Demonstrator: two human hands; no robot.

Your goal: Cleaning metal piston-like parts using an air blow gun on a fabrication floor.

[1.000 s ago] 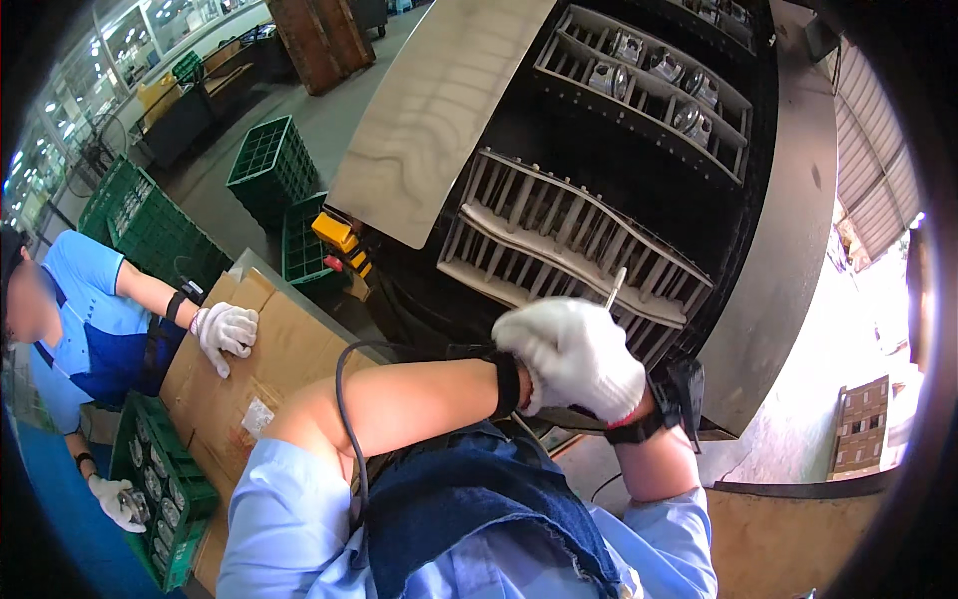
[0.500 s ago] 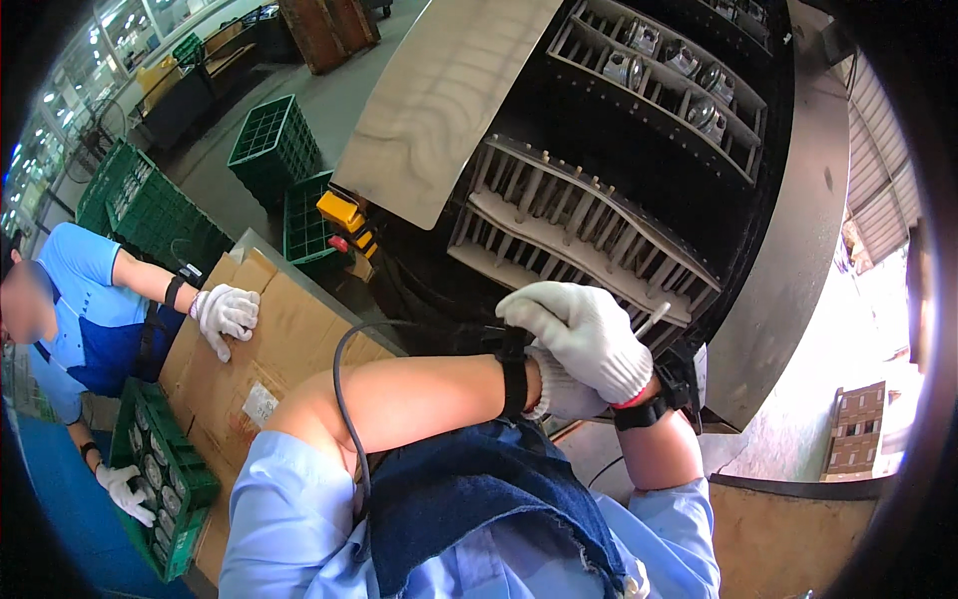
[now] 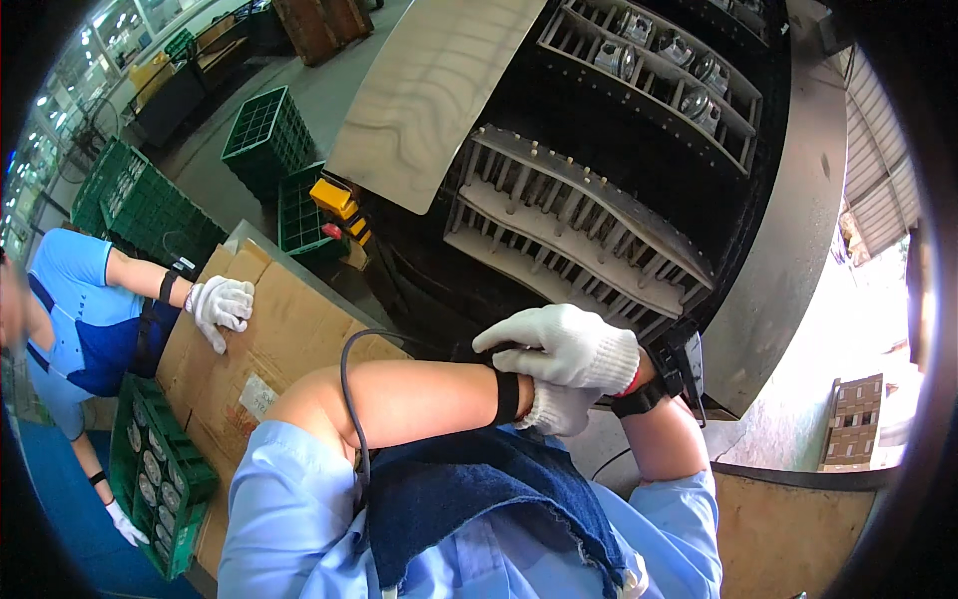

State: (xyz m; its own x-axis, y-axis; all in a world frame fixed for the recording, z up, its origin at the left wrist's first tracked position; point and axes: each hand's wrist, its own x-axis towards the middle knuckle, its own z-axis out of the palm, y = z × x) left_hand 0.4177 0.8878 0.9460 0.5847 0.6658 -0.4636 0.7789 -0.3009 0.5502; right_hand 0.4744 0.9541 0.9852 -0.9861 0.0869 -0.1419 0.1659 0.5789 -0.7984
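I record the place as a factory floor or production hall. In front of me stands a large metal-sided machine with slatted racks, the farther one bearing shiny metal parts. To my left I note green crates on the floor; a nearer green crate holds rows of round parts. A co-worker in blue workwear and white gloves is beside a cardboard-topped bench. My right hand is likewise gloved. Stacked cartons are at far right.
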